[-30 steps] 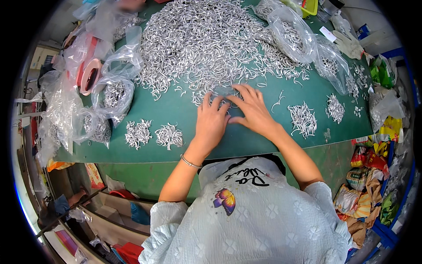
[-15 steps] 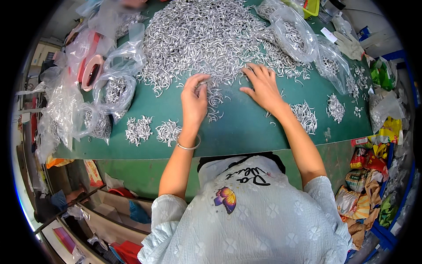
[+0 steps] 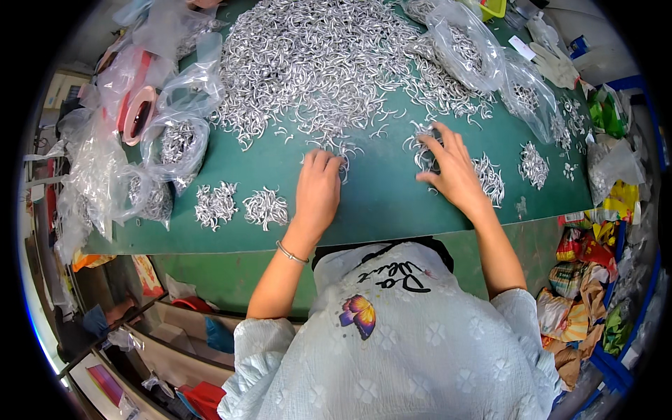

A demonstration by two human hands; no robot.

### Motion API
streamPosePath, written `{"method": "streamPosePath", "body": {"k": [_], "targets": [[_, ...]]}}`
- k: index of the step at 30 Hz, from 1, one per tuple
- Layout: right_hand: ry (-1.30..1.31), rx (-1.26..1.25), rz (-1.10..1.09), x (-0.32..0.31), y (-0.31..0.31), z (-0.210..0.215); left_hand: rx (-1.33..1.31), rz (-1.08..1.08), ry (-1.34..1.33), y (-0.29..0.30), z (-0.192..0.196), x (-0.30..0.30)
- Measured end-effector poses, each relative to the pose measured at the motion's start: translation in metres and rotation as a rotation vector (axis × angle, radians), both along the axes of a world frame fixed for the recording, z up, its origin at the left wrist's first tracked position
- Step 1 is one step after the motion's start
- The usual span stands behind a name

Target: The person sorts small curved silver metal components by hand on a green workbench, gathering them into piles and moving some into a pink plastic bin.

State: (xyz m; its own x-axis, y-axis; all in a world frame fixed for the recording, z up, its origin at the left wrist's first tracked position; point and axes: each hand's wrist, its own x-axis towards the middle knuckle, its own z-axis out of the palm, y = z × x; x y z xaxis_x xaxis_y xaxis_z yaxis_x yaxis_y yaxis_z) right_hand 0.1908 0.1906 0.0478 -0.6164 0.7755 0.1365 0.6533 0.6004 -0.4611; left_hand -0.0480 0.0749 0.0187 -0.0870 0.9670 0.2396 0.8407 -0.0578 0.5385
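A large heap of small curved silver metal pieces [image 3: 315, 63] covers the far middle of the green table. In front of it my left hand [image 3: 318, 189], wearing a bracelet, points away from me with its fingers bent together. Loose metal pieces [image 3: 344, 150] show at its fingertips, but what lies under the fingers is hidden. My right hand [image 3: 453, 171] is open, thumb and fingers apart, around the edge of a small cluster of pieces [image 3: 422, 143]. Just right of that hand sits another small pile [image 3: 490, 180], partly covered by it.
Two small piles, one [image 3: 215, 205] beside the other [image 3: 265, 208], lie at the near left. Another pile [image 3: 534, 165] sits at the right. Clear plastic bags [image 3: 178, 150] of pieces stand on the left; more bags [image 3: 465, 49] lie far right. The table's edge [image 3: 392, 238] runs before me.
Both hands have come nearer to me from the heap's edge, the right one also moving rightward. A small cluster of pieces now lies by the right hand, apart from the heap.
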Motion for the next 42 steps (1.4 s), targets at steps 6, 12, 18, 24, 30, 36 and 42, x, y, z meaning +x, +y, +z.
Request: {"method": "streamPosePath", "body": {"k": [6, 12, 18, 24, 30, 36, 42], "targets": [[0.36, -0.04, 0.051, -0.034, 0.0, -0.032, 0.032, 0.068, -0.4, 0.025, 0.011, 0.001], [0.862, -0.944, -0.241, -0.021, 0.049, -0.019, -0.04, 0.258, -1.252, 0.045, 0.03, -0.018], [0.479, -0.36, -0.26, 0.006, 0.04, -0.002, 0.198, 0.223, -0.282, 0.025, 0.017, -0.014], [0.062, 0.054, 0.062, -0.022, -0.023, -0.021, -0.039, 0.08, 0.079, 0.002, 0.013, 0.023], [0.228, 0.048, 0.372, -0.027, -0.055, -0.024, 0.072, 0.21, 0.106, 0.0, 0.002, 0.009], [0.253, 0.056, 0.082, -0.01, -0.033, -0.026, 0.073, -0.055, 0.063, 0.0, 0.008, 0.045], [0.246, 0.049, 0.055, -0.002, -0.024, -0.026, 0.043, 0.006, 0.104, 0.0, -0.006, 0.034]]}}
